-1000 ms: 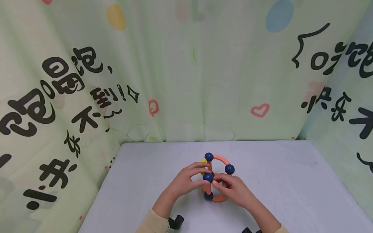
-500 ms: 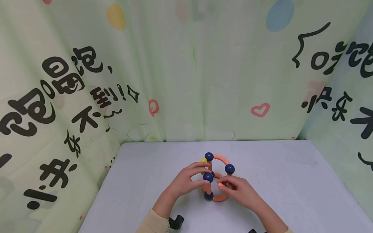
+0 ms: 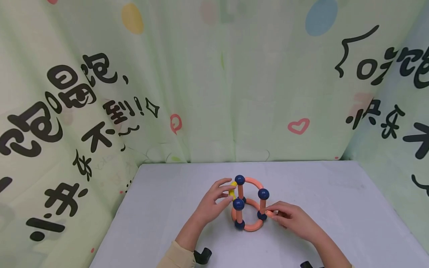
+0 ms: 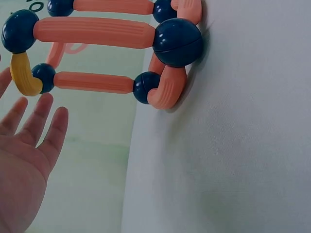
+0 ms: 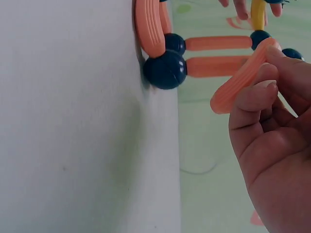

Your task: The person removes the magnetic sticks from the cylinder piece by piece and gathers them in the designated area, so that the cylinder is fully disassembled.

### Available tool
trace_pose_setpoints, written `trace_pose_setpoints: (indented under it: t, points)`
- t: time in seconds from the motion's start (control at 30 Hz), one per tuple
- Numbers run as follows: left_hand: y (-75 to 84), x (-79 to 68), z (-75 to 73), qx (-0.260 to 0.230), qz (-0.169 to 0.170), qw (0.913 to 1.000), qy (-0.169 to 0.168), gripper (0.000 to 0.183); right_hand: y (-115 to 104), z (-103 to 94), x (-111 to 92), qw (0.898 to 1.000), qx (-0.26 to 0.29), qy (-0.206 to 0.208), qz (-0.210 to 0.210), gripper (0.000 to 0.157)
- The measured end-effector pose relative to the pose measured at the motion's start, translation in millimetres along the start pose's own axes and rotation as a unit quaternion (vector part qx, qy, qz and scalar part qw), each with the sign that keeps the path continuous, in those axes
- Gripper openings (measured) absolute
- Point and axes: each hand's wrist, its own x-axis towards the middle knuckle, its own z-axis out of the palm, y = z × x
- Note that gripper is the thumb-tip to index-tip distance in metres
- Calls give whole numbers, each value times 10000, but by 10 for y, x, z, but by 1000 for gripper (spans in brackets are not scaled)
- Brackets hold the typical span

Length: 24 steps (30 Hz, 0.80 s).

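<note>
Seen from the head, our right hand (image 3: 293, 221) pinches a curved, ridged salmon-orange stick (image 5: 238, 82) at four o'clock of the upright frame of glossy dark-blue balls and salmon-orange sticks (image 3: 253, 203), while our left hand (image 3: 213, 201), fingers loosely spread, sits at nine o'clock beside its curved yellow stick (image 4: 20, 73), contact unclear. We judge that bumping the held piece against the frame could twist or part a joint, because nothing grips it firmly.

Glossy plastic balls (image 4: 178, 42), ridged rods (image 4: 95, 33)
</note>
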Motion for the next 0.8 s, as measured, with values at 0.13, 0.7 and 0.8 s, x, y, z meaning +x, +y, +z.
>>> trace_pose_setpoints:
  t: [0.13, 0.7, 0.8]
  points:
    - [-45, 21, -8, -293, -305, 9991, 73, 40, 119, -92, -10, 9986, -337, 299, 272, 29]
    - [-508, 284, 177, -402, -2053, 9769, -443, 43, 522, -149, 112, 9817, -1194, 969, 1119, 30]
    - [-551, 321, 223, -156, -2007, 9771, -684, 41, 548, -143, 143, 9807, -1235, 991, 1147, 30]
